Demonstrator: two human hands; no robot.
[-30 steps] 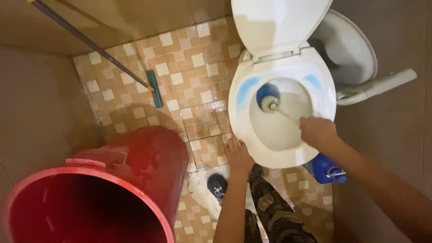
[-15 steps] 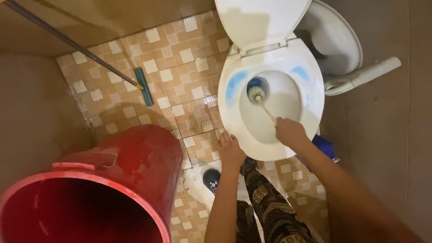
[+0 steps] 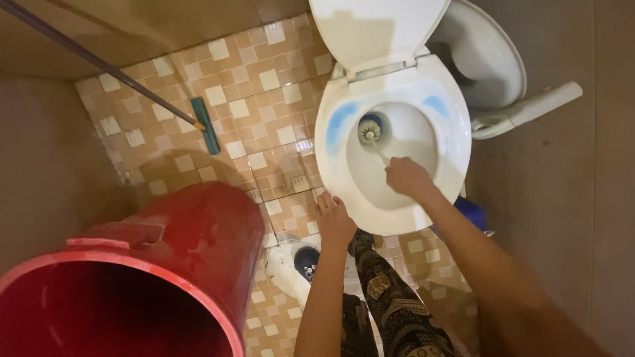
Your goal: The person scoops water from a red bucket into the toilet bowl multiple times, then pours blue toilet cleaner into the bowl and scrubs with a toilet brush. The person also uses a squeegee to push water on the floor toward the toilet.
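Presently, right hand (image 3: 407, 178): fingers closed round the handle of a toilet brush (image 3: 370, 129), over the near half of the bowl; brush head sits inside the bowl at its far left, beside a streak of blue cleaner (image 3: 339, 122) on the inner wall. Left hand (image 3: 335, 221): fingers spread flat, gripping nothing, touching the near left edge of the white toilet (image 3: 456, 132). Lid (image 3: 377, 26) raised. Tiled floor (image 3: 245, 112), beige and brown squares. Red bucket (image 3: 132, 277), large, open, at the floor's near left corner. Squeegee (image 3: 205, 125), teal blade on a long dark pole, at the floor's far left. Blue object, partly hidden, behind the right forearm.
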